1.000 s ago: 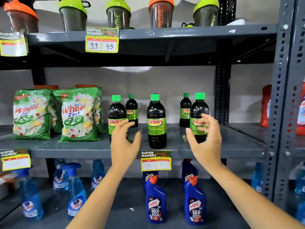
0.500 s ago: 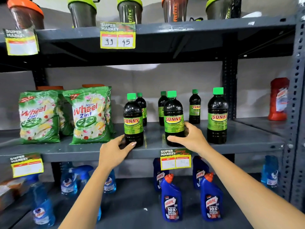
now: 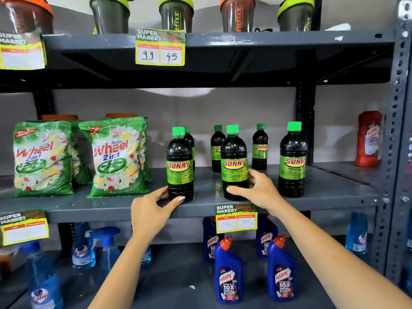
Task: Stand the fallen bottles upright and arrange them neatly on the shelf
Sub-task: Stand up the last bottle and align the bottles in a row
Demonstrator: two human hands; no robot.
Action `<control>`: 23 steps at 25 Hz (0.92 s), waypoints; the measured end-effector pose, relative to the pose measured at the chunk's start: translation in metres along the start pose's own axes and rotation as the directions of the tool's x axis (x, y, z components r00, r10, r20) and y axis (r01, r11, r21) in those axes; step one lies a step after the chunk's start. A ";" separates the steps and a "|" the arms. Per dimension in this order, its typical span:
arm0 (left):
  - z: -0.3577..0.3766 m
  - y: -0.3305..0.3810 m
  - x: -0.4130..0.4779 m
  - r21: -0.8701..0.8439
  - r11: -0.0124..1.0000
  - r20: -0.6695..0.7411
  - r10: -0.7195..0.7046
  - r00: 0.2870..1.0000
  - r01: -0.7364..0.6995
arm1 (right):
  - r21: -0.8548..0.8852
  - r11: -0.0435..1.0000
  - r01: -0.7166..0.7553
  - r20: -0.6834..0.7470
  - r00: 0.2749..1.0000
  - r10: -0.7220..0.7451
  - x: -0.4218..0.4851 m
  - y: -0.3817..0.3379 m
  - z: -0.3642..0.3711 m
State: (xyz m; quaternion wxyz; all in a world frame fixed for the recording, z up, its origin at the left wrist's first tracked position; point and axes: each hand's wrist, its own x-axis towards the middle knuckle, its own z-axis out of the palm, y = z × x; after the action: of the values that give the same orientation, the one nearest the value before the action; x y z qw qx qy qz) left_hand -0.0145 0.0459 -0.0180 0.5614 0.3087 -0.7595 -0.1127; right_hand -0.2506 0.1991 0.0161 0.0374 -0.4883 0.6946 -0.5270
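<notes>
Several dark Sunny bottles with green caps stand upright on the grey middle shelf (image 3: 111,205). Three are in the front row: left bottle (image 3: 180,166), middle bottle (image 3: 234,163), right bottle (image 3: 292,161). Smaller ones stand behind, such as the back bottle (image 3: 259,148). My left hand (image 3: 151,210) wraps around the base of the left front bottle. The fingers of my right hand (image 3: 258,190) are curled around the lower part of the middle front bottle. No bottle lies on its side in view.
Green Wheel detergent bags (image 3: 116,157) stand at the shelf's left. A red bottle (image 3: 369,139) stands beyond the right post. Shaker cups (image 3: 176,14) line the top shelf. Blue Harpic bottles (image 3: 228,273) and spray bottles (image 3: 107,248) fill the lower shelf. Price tags (image 3: 236,219) hang on the edges.
Both hands dropped from chest height to the bottle bases and closed on the left and middle front bottles. The view shifted left and closer to the shelf.
</notes>
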 end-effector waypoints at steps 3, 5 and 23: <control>0.000 0.000 -0.003 -0.032 0.998 -0.035 0.044 0.998 -0.045 | 0.001 1.000 -0.006 -0.002 1.000 0.006 0.000 0.001 0.001; 0.001 -0.001 -0.005 -0.046 0.997 -0.045 0.057 0.997 -0.059 | 0.008 1.000 -0.002 0.004 1.000 0.002 0.001 0.002 0.001; 0.004 0.028 -0.028 -0.088 0.983 -0.358 0.121 0.926 -0.162 | -0.073 0.919 0.388 -0.621 0.703 -0.346 -0.044 0.006 -0.023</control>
State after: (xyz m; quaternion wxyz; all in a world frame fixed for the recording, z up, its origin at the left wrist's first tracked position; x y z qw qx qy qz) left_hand -0.0231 0.0837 -0.0264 0.7116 0.2349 -0.6595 -0.0588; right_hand -0.2443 0.2466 0.0008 -0.2843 -0.4133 0.5392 -0.6764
